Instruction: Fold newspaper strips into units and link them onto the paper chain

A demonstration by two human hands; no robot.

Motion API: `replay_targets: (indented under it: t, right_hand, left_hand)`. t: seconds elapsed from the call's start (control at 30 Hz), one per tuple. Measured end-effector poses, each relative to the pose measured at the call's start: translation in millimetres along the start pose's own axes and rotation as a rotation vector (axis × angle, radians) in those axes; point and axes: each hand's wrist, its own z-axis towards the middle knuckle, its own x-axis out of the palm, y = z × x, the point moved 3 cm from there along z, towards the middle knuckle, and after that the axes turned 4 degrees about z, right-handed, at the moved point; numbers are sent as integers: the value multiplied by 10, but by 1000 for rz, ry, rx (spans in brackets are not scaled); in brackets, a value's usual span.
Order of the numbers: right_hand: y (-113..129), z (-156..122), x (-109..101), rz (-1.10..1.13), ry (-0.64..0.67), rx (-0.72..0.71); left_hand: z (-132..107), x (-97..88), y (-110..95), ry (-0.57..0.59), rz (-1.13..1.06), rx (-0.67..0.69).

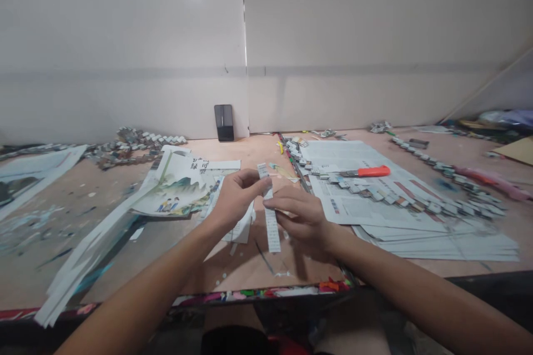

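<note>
Both of my hands meet over the middle of the wooden table (233,266). A narrow printed paper strip (271,227) hangs upright between them. My left hand (236,198) pinches its upper part with thumb and fingers, and also has some more paper under the palm. My right hand (300,215) pinches the strip's middle from the right side. Just left of my hands lies an open illustrated book (179,188) with a landscape picture.
An orange-handled knife (368,172) rests on spread newspaper sheets (375,205) to the right, among several small folded paper pieces (375,191). Chains of folded pieces (133,144) lie at back left and right. A dark phone (224,122) leans against the white partition. More sheets overhang the front left edge.
</note>
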Motion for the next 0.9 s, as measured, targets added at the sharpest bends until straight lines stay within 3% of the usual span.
replay_targets:
  t: [0.47,0.77,0.9]
  right_hand:
    - [-20,-23,-34,-133,107,-107]
    - [-26,-13,-29,-128,125,-73]
    - [-20,10,-28,-38,48,-2]
  left_hand:
    - [10,-23,-87,89,114,-8]
    - [15,5,66,193,-124,-156]
    - [17,-4,95,239,-349,-236]
